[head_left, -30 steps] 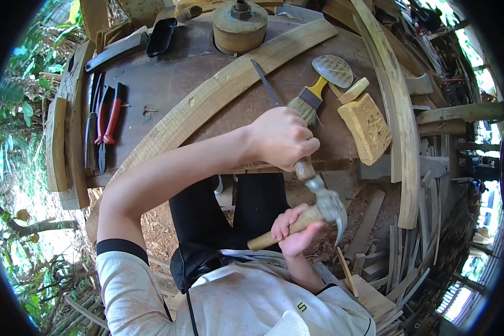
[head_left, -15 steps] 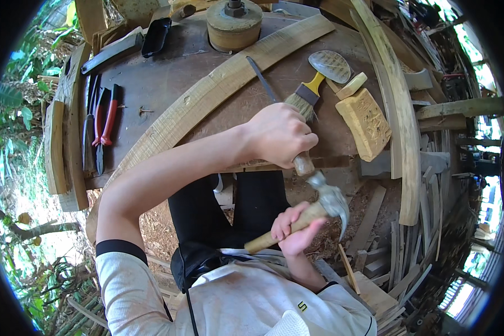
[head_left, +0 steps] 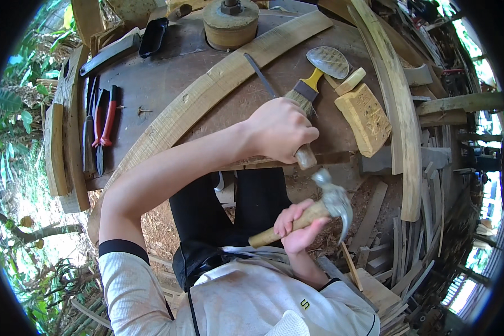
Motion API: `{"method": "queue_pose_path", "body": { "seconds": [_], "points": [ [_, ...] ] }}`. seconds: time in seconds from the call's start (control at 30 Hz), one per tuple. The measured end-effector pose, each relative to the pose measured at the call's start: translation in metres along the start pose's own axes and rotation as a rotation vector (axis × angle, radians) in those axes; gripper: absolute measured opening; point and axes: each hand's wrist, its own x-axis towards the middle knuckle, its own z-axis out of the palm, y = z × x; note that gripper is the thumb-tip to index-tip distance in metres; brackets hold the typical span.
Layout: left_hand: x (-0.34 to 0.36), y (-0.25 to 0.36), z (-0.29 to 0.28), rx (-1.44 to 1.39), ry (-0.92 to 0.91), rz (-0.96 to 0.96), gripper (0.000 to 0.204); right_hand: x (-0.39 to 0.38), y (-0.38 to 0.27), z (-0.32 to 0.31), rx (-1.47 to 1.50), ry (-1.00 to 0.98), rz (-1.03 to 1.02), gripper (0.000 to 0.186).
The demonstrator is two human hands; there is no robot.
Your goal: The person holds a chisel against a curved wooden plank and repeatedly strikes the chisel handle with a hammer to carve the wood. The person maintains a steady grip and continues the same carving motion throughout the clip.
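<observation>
My left hand (head_left: 281,130) is closed round a wooden-handled tool with a long, narrow grey metal blade (head_left: 259,74); I cannot tell whether it is a file or a chisel. The blade points away from me over the curved plank, and the bare butt of the wooden handle (head_left: 306,157) sticks out toward me. My right hand (head_left: 298,225) grips a claw hammer (head_left: 335,203) high on its wooden handle, close to the head. The blurred striking face is a short gap from the handle butt. Beyond my left fist lies a paintbrush (head_left: 306,89) with a yellow handle.
A curved plank (head_left: 207,89) crosses the workbench (head_left: 173,67). Red-handled pliers (head_left: 105,126) lie at the left, near a black tray (head_left: 153,38). At the right are a carved wood block (head_left: 365,120), a clear oval piece (head_left: 327,61) and long boards (head_left: 400,123). Wood scraps lie below right.
The hammer and my right hand have shifted slightly right and up in the picture, with a little more gap to the handle butt. My left hand keeps its grip, almost still.
</observation>
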Motion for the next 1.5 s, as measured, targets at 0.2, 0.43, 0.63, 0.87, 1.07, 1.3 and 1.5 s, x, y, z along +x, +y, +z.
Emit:
{"method": "queue_pose_path", "body": {
  "seconds": [0.2,0.43,0.63,0.87,1.07,1.3,1.5],
  "points": [
    [0.002,-0.001,0.002,-0.010,0.024,0.032,0.026,-0.002,0.002,0.001,0.004,0.165,-0.247,0.080],
    [0.003,-0.001,0.001,-0.037,0.071,0.089,0.029,-0.014,0.008,0.000,0.036,0.167,-0.262,0.082],
    [0.000,-0.001,-0.003,-0.028,0.032,0.060,0.030,-0.004,0.003,0.004,-0.060,-0.006,-0.176,0.081],
    [0.000,-0.003,-0.003,-0.037,0.031,0.046,0.030,0.001,-0.004,0.005,0.012,-0.036,0.071,0.079],
    [0.004,-0.002,-0.001,-0.032,0.045,0.046,0.029,-0.003,0.009,0.004,0.101,0.034,-0.163,0.078],
    [0.005,-0.016,-0.004,-0.040,0.140,0.086,0.030,-0.006,0.022,0.008,0.125,0.075,-0.243,0.082],
    [-0.002,-0.012,-0.003,0.022,0.172,0.200,0.031,-0.003,0.011,0.004,0.043,0.096,-0.149,0.082]
  ]
}}
